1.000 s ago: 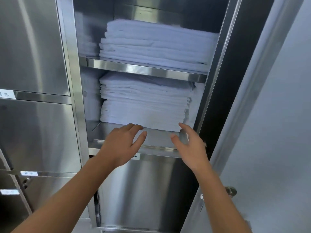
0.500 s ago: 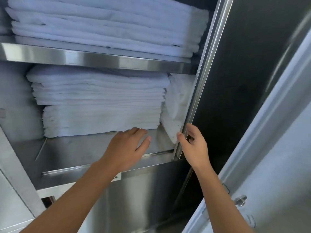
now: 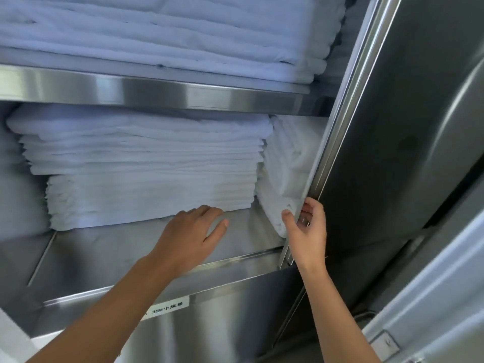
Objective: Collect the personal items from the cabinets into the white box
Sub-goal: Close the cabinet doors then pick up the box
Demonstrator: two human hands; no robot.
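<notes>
An open steel cabinet holds a stack of folded white linens point(image 3: 146, 176) on its lower shelf point(image 3: 104, 250). My left hand point(image 3: 191, 237) lies palm down on that shelf, fingers spread, fingertips at the bottom edge of the stack. A second white bundle point(image 3: 285, 169) stands on edge at the right, between the stack and the cabinet frame point(image 3: 337, 121). My right hand point(image 3: 306, 231) grips the frame's lower end, thumb against the bundle. No white box is in view.
The upper shelf point(image 3: 157, 91) carries another pile of white linens point(image 3: 167, 35). The open steel door point(image 3: 432, 271) stands at the right, with a latch near the bottom corner. A white label point(image 3: 167, 307) is stuck under the lower shelf's front lip.
The view has moved closer to the lower shelf. My left hand slid onto the shelf up to the stack, and my right hand moved right and closed around the frame edge.
</notes>
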